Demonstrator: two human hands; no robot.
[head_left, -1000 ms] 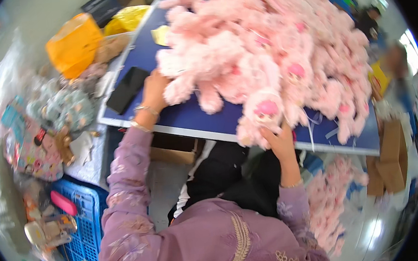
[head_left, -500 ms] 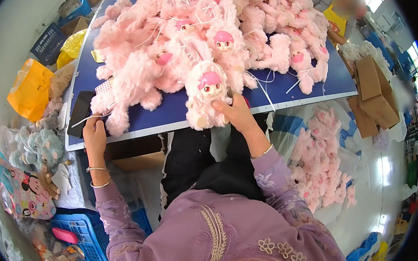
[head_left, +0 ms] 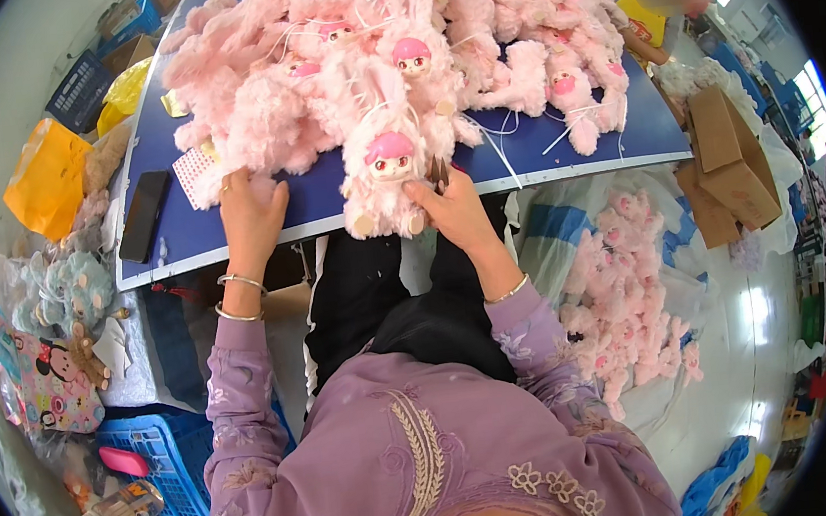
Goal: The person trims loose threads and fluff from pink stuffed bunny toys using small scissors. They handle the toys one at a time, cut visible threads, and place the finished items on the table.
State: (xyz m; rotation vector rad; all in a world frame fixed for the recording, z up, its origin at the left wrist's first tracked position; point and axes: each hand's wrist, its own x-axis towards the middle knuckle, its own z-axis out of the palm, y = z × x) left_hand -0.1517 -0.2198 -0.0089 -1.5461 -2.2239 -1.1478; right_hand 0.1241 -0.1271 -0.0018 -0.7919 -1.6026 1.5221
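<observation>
1. Blue tabletop with a white edge (head_left: 563,159) fills the upper part of my view, heaped with a pile of pink fluffy plush dolls (head_left: 433,47); I am seated at its near edge in a lilac embroidered top.
2. My right hand (head_left: 453,209) grips the pink furry plush doll with the pink face (head_left: 385,176), fingers curled around its lower right side, thumb toward its front. The doll stands upright at the table's near edge, its feet just over the rim.
3. My left hand (head_left: 250,214) lies on the tabletop with fingers loosely spread, fingertips touching a pink plush at the left foot of the pile (head_left: 254,154); it pinches nothing that I can see.
4. Just beside that hand lies a small white dotted card (head_left: 194,170), and further left a black flat phone (head_left: 144,216).
5. Left of the table sit an orange plastic bag (head_left: 47,179), grey-blue plush toys (head_left: 63,292) and a blue plastic crate (head_left: 169,461).
6. To my right, a clear bag of more pink plush dolls (head_left: 627,307) rests on the floor, near brown cardboard boxes (head_left: 727,158).
</observation>
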